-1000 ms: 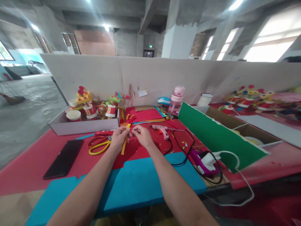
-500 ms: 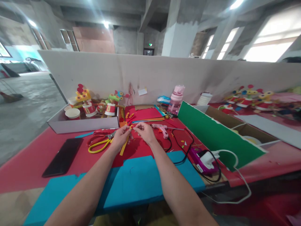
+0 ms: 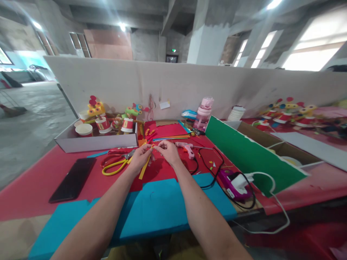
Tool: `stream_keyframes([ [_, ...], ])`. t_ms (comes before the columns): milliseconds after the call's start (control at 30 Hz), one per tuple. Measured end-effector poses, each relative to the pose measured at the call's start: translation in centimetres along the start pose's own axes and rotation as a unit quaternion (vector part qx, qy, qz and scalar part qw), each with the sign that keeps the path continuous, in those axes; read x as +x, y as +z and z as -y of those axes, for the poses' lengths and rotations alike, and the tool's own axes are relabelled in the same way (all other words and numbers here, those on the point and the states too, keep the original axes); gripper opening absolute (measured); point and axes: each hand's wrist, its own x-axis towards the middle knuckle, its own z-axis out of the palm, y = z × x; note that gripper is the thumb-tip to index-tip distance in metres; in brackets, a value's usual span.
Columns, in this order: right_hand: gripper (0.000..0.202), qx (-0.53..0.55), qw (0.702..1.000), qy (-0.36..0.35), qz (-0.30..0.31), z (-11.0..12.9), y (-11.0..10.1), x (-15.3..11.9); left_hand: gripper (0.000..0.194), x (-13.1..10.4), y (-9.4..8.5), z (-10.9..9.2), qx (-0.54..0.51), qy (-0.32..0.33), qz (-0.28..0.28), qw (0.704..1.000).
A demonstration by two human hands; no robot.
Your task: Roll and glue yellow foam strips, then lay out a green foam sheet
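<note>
Red tabletop (image 3: 29,193): left fingers (image 3: 145,147) pinch yellow strip (image 3: 144,169), upper end no longer jutting; hold of right fingers (image 3: 161,144) unclear

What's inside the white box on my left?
In the white box: an open paper cup, red-and-white paper cups, a yellow craft figure and a green craft figure. Its front wall and contents hide most of the bottom.

yellow strip (image 3: 145,168) | narrow | slanted | upper end pinched | lower end free
</note>
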Motion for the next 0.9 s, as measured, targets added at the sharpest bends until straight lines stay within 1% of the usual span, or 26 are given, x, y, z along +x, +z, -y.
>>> stream_keyframes([
  [233,0.028,-0.026,1.000,0.008,-0.009,0.23,-0.05,0.02,0.048,-0.03,-0.06,0.00,0.003,0.006,0.011,1.000],
  [467,0.029,-0.035,0.999,0.004,-0.012,0.06,-0.01,0.06,0.048,-0.05,0.00,0.00,0.006,0.007,0.009,1.000],
  [900,0.029,-0.032,0.999,0.014,-0.010,0.23,-0.08,0.00,0.049,-0.23,0.11,-0.04,0.014,0.010,0.015,1.000],
])
